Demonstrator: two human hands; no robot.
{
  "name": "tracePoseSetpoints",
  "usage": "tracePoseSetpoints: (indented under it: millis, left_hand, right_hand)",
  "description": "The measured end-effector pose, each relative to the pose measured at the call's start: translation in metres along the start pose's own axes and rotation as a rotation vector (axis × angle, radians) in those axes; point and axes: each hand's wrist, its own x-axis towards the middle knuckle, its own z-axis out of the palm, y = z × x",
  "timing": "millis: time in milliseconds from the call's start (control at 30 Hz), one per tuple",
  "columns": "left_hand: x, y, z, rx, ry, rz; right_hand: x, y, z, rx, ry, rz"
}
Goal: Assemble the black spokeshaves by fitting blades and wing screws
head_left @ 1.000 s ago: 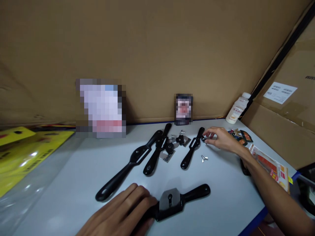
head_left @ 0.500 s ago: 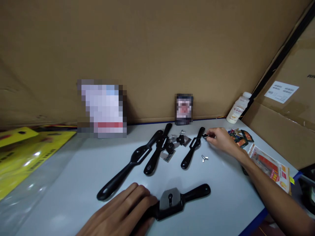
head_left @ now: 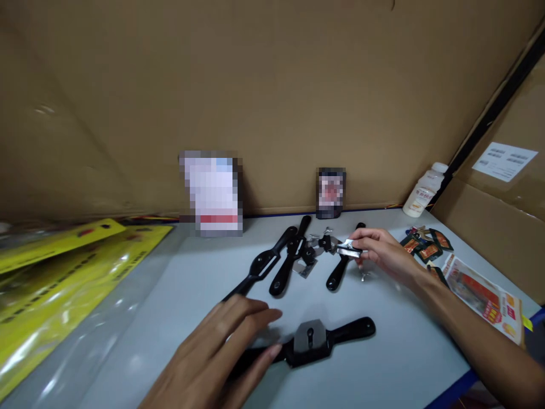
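In the head view a black spokeshave (head_left: 313, 343) with a grey blade plate lies on the table in front of me. My left hand (head_left: 230, 335) is over its left handle, fingers raised and apart, the thumb near the handle. My right hand (head_left: 378, 250) pinches a shiny metal spokeshave blade (head_left: 349, 250) with a dark part at its edge. It is held above another spokeshave body (head_left: 336, 275), partly covering it. A silver wing screw (head_left: 364, 276) lies just below the right hand.
Two more spokeshave bodies (head_left: 283, 278) lie left of loose blades and black caps (head_left: 309, 258). Yellow packaging (head_left: 85, 278) is at left; keys (head_left: 419, 233), a food packet (head_left: 485, 295) and a bottle (head_left: 426, 190) are at right. Cardboard (head_left: 272, 102) stands behind.
My right hand has moved left and toward me, and the shiny blade now shows in its fingers. My left fingers have lifted and spread from the near spokeshave's handle. The view has shifted left.
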Motion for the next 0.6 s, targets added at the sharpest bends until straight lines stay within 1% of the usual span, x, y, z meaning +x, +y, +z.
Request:
tracePoseSetpoints:
  millis: [133, 233, 333, 467, 600]
  left_hand:
    - [0.014, 0.006, -0.004, -0.013, 0.055, 0.040]
    - [0.022, 0.011, -0.003, -0.087, 0.087, 0.007]
    - [0.025, 0.013, -0.003, -0.145, 0.086, -0.045]
    - [0.025, 0.010, -0.008, -0.188, 0.105, -0.117]
    - [0.026, 0.009, -0.012, -0.289, 0.121, -0.175]
  right_hand:
    - [-0.008, 0.001, 0.035, 0.099, -0.133, 0.019]
    - [-0.014, -0.005, 0.063, 0.138, -0.224, 0.003]
    - [-0.020, -0.016, 0.087, 0.137, -0.281, -0.050]
    - [-0.024, -0.026, 0.108, 0.139, -0.234, -0.155]
    - [-0.022, -0.027, 0.113, 0.146, -0.201, -0.249]
